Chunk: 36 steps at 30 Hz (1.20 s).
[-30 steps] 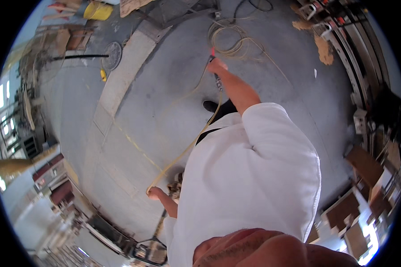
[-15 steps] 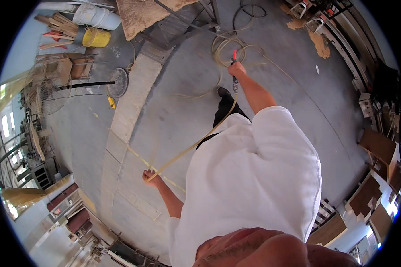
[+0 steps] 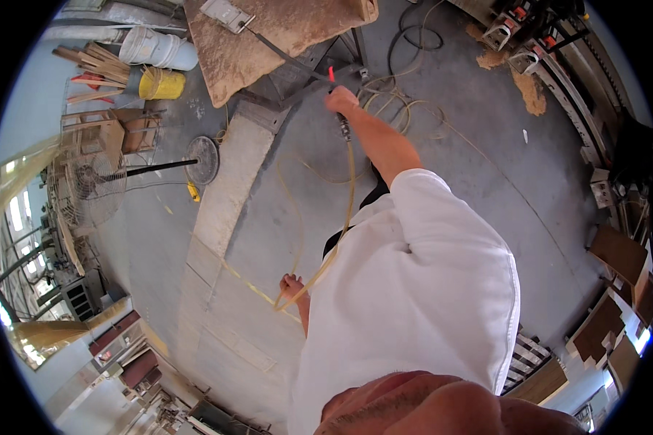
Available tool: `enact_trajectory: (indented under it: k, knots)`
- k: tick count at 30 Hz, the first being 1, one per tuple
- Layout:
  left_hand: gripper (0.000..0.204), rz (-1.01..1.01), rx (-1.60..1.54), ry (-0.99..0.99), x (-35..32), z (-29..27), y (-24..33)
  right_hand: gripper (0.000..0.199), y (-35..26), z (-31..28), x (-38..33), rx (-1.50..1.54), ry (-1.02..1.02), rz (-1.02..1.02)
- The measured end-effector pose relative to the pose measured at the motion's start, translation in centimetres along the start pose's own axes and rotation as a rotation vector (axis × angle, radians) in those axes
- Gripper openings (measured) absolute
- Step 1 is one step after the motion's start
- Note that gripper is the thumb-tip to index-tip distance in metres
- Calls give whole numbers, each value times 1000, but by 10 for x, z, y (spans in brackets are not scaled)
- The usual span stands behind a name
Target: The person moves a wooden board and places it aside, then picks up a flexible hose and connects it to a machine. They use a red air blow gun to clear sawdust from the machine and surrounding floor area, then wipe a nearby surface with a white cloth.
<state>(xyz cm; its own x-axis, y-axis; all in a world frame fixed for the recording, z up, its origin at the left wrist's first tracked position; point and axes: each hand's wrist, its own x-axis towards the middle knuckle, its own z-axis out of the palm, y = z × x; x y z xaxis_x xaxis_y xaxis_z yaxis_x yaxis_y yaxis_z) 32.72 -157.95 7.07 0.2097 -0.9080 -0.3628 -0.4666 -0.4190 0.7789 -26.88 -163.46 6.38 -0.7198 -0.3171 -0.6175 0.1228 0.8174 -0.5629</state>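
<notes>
In my right hand (image 3: 341, 101), stretched out ahead, is an air blow gun (image 3: 345, 130) with a red part showing above the fist and a metal coupling below it. From that coupling a yellowish hose (image 3: 351, 174) runs back past my shirt to my left hand (image 3: 292, 286). My left fingers are curled around the hose low at my left side, where it bends and trails off across the floor. Looser coils of hose (image 3: 406, 109) lie on the floor beyond my right forearm.
A dusty wooden tabletop (image 3: 283, 36) on a metal frame stands ahead. To the left are a pedestal fan (image 3: 87, 177) with a round base, a yellow bucket (image 3: 162, 84), a white bucket (image 3: 156, 48) and wood strips. Machinery (image 3: 559, 87) lines the right, with wood panels (image 3: 617, 250) nearby.
My right hand has moved left and forward with the blow gun, closer to the tabletop. My left hand has come in toward my body, and the hose between them has swung left.
</notes>
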Motion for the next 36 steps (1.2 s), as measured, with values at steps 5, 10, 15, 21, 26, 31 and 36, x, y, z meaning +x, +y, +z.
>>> enact_trajectory:
  k: [5,10,15,21,26,31,36]
  knots:
    - [25,15,73,-77,0,46,37,37,11,-48,49,-63,40,40]
    - [25,104,141,-202,25,68,45,38,44,-77,76,55,85,155]
    - [23,203,198,-313,48,85,71,38,59,-91,87,69,145,94]
    - [21,211,298,-418,83,104,84,41,54,-110,75,235,287,104]
    - [21,212,219,-589,119,98,79,41,86,-126,44,220,361,82]
    - [21,399,336,-676,142,85,60,42,115,-135,8,272,410,224]
    - [22,518,394,-628,141,99,58,42,152,-139,-8,196,368,190]
